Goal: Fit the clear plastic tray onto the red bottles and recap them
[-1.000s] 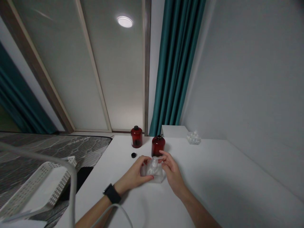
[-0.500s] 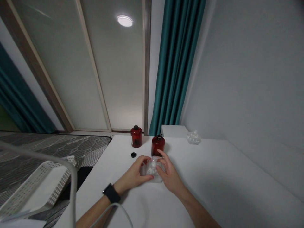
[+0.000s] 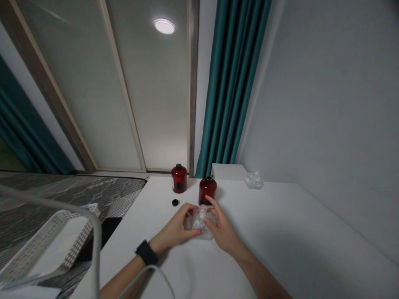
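Note:
Between my hands, on the white table (image 3: pixel 168 265), sits a clear plastic pack (image 3: pixel 205 236) with whitish contents that I cannot make out. My left hand (image 3: pixel 175 228) is curled round its left side, thumb in front and fingers behind. From the right, my right hand (image 3: pixel 225 232) closes its thumb and fingers on the upper part of the pack, the index finger raised. Just behind stands a dark red-brown bottle (image 3: pixel 207 191) with an uncapped neck. A similar bottle (image 3: pixel 179 182) to its left wears a black cap. One loose black cap (image 3: pixel 175 202) lies in front of that one.
A crumpled clear plastic bundle (image 3: pixel 254 180) lies at the back right, beside a white box (image 3: pixel 229 172). On the left, a white perforated basket (image 3: pixel 67 236) stands below table level. A pale cable (image 3: pixel 97 245) crosses the left foreground.

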`<control>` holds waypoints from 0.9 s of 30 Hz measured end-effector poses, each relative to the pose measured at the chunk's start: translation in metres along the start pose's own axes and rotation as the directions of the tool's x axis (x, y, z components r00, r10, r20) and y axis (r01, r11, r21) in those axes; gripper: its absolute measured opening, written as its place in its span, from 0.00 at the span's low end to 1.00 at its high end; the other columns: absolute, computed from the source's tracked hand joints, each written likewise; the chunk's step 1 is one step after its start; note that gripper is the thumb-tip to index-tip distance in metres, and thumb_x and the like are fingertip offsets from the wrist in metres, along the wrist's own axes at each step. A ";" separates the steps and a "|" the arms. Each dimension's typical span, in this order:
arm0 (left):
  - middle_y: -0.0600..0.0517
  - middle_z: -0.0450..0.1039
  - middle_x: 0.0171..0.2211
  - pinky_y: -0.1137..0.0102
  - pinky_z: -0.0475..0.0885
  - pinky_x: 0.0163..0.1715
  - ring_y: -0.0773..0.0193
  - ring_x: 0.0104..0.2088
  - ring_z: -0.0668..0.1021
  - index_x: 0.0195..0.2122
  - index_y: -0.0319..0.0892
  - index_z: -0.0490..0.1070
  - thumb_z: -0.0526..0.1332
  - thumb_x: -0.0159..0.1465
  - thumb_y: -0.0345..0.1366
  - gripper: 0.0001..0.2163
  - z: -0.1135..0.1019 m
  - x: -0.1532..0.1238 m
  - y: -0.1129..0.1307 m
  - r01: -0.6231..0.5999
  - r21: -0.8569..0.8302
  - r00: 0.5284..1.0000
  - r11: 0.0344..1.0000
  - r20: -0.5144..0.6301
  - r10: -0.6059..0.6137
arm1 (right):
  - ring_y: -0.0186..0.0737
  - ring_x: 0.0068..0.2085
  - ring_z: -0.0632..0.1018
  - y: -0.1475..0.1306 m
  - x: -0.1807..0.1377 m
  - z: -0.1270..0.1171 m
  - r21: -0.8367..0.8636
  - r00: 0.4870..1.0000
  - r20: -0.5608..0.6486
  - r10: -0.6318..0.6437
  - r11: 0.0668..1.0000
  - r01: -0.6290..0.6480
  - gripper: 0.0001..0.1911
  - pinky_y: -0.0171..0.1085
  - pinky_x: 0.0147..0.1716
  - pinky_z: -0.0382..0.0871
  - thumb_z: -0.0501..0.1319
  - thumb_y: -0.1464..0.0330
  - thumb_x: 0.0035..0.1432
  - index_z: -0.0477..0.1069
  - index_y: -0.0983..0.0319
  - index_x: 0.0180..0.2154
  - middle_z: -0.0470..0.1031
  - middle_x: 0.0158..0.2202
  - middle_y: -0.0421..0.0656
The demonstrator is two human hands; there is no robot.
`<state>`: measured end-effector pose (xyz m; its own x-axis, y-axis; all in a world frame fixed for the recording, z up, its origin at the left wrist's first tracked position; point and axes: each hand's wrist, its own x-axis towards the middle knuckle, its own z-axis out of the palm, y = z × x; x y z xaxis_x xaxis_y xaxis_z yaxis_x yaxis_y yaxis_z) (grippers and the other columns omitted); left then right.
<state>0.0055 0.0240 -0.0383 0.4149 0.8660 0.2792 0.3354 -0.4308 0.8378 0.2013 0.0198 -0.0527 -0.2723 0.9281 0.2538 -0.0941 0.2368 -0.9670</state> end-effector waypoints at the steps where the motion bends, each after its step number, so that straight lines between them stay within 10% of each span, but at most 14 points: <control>1: 0.46 0.71 0.47 0.59 0.68 0.50 0.53 0.47 0.73 0.52 0.42 0.66 0.70 0.55 0.36 0.24 0.001 0.000 0.000 0.000 0.004 1.000 1.000 -0.006 0.000 | 0.44 0.50 0.76 0.001 0.000 0.001 -0.008 1.000 -0.013 -0.015 1.000 0.015 0.34 0.44 0.53 0.67 0.63 0.64 0.61 0.55 0.56 0.65 0.75 0.46 0.45; 27: 0.47 0.71 0.47 0.59 0.69 0.51 0.53 0.47 0.73 0.51 0.43 0.65 0.68 0.55 0.33 0.23 0.003 -0.001 0.005 0.009 0.007 1.000 1.000 -0.012 -0.009 | 0.43 0.49 0.77 0.005 -0.002 0.008 -0.005 0.995 -0.086 -0.040 0.999 0.040 0.31 0.44 0.52 0.68 0.62 0.66 0.60 0.57 0.55 0.63 0.75 0.45 0.44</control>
<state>0.0096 0.0204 -0.0359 0.4012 0.8730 0.2772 0.3454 -0.4245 0.8369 0.1933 0.0165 -0.0583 -0.1846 0.9391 0.2897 -0.1003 0.2753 -0.9561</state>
